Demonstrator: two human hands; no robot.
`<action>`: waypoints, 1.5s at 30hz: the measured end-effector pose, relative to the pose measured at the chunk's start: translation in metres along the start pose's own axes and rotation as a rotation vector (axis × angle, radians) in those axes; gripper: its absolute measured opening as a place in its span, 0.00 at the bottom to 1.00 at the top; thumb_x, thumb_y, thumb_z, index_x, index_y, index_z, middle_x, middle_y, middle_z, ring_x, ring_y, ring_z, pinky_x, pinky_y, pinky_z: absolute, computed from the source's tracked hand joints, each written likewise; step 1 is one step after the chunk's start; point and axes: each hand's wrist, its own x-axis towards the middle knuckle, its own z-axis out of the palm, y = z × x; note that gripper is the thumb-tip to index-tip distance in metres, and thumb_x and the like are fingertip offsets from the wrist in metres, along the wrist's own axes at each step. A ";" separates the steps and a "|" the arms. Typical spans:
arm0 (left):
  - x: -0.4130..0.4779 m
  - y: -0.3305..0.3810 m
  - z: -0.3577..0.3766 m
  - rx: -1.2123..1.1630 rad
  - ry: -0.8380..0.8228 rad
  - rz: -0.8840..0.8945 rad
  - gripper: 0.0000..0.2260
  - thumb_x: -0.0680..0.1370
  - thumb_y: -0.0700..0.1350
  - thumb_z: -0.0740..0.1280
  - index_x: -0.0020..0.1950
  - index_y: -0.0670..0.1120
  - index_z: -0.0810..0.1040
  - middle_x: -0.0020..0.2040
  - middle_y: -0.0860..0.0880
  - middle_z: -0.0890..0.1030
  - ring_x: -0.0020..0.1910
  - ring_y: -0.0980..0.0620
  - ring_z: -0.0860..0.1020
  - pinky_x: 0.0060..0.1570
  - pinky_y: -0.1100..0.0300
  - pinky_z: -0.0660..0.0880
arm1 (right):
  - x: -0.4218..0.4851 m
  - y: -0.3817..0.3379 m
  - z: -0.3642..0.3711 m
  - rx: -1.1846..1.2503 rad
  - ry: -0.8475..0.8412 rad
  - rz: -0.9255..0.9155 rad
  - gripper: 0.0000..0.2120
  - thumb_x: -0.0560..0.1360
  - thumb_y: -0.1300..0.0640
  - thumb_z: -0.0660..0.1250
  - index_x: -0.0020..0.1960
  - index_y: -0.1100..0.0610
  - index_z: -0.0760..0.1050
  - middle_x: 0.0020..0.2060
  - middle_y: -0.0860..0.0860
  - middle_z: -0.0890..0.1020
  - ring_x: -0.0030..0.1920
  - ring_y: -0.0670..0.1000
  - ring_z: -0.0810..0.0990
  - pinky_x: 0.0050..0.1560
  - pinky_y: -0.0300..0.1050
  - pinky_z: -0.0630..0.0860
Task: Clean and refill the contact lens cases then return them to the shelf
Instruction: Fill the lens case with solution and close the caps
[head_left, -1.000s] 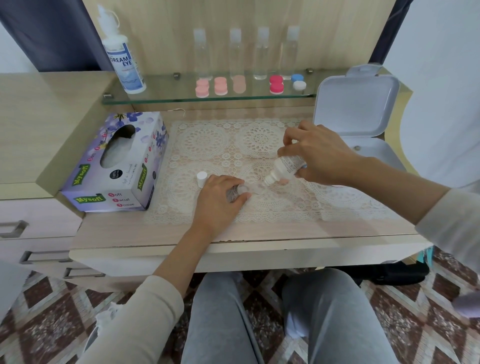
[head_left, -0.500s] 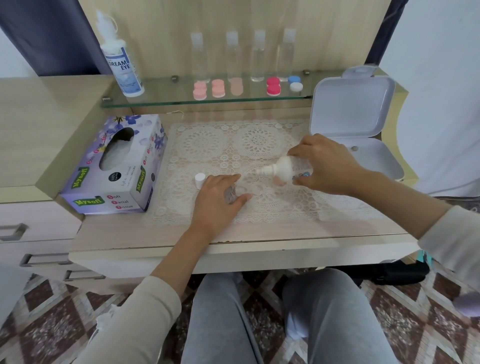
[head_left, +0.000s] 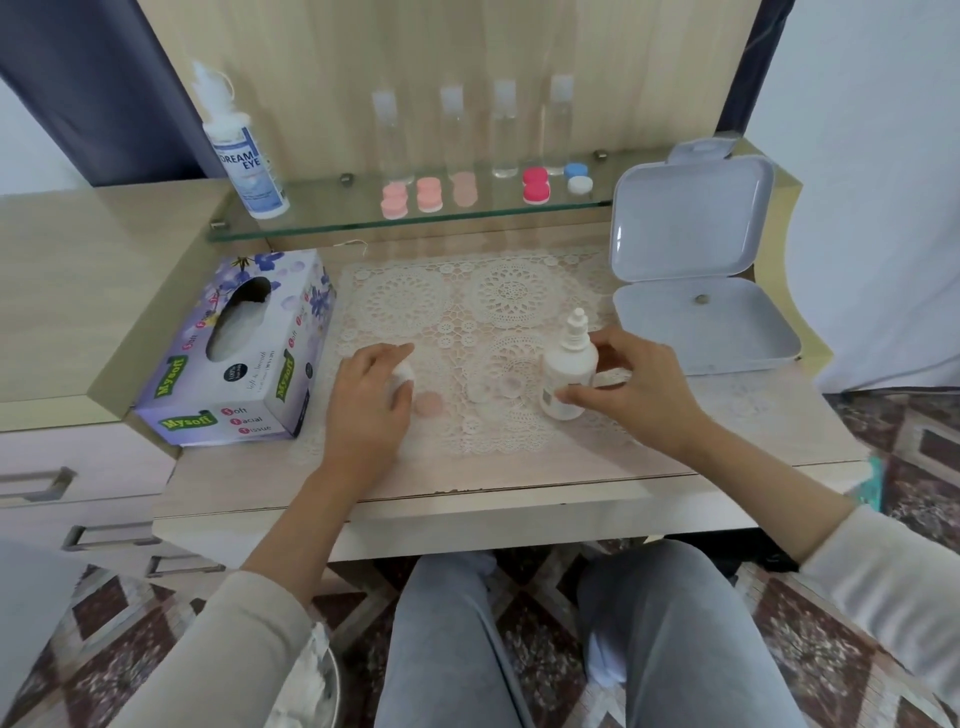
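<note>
A small white solution bottle (head_left: 568, 371) stands upright on the lace mat, its nozzle uncapped, and my right hand (head_left: 636, 387) grips it by thumb and fingers. Just left of it lies an open clear lens case (head_left: 491, 389). A loose pink lid (head_left: 429, 405) lies further left. My left hand (head_left: 369, 400) curls round a small white cap (head_left: 403, 375) beside that lid. On the glass shelf (head_left: 363, 221) sit several closed lens cases: pink ones (head_left: 428, 194), a red one (head_left: 536, 185) and a blue and white one (head_left: 577, 178).
A large Dream Eye bottle (head_left: 245, 150) stands at the shelf's left end, with several clear bottles (head_left: 505, 135) behind the cases. A tissue box (head_left: 239, 353) lies left of the mat. An open white hinged box (head_left: 696, 317) sits at the right.
My right hand swung the bottle from tipped over the case to upright on the mat. My left hand left the case and moved left onto the white cap.
</note>
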 end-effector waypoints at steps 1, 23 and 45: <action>0.001 -0.003 -0.001 0.001 -0.041 -0.018 0.15 0.73 0.34 0.66 0.60 0.41 0.76 0.55 0.42 0.77 0.53 0.43 0.73 0.56 0.63 0.64 | 0.000 0.001 0.001 0.007 0.003 0.002 0.22 0.63 0.57 0.77 0.54 0.58 0.77 0.44 0.46 0.80 0.43 0.42 0.78 0.43 0.23 0.69; 0.057 0.144 -0.027 -0.332 -0.296 0.199 0.10 0.70 0.43 0.73 0.50 0.49 0.80 0.43 0.52 0.81 0.42 0.57 0.77 0.44 0.69 0.72 | -0.012 0.004 0.012 0.220 0.092 0.007 0.26 0.65 0.58 0.76 0.59 0.54 0.70 0.43 0.49 0.81 0.46 0.43 0.79 0.44 0.25 0.71; 0.077 0.153 -0.030 -0.215 -0.634 0.191 0.12 0.71 0.36 0.70 0.49 0.51 0.81 0.46 0.57 0.79 0.49 0.58 0.77 0.52 0.68 0.74 | -0.012 0.001 0.008 0.233 0.054 0.024 0.24 0.65 0.57 0.76 0.57 0.51 0.69 0.43 0.45 0.79 0.44 0.36 0.76 0.43 0.30 0.74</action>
